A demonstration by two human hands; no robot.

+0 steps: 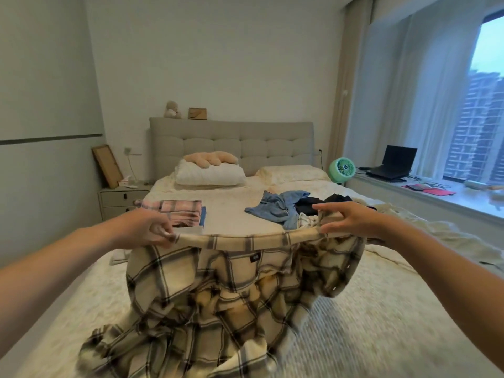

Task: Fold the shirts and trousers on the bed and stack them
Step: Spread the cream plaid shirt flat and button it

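Observation:
A cream plaid shirt (218,290) hangs in front of me over the bed (368,309), its lower part crumpled on the cover. My left hand (152,227) pinches its top edge at the left. At the right end of that stretched edge, my right hand (343,218) grips the fabric with the index finger pointing out. A folded stack with a pink plaid garment (180,212) on top lies on the bed behind my left hand. A loose heap with a blue denim piece (278,207) and dark clothes (321,203) lies behind my right hand.
Pillows (210,174) and a padded headboard (231,143) are at the far end. A nightstand (122,197) stands at the left. A green fan (341,169), a laptop (395,165) and small items sit on the window sill at the right.

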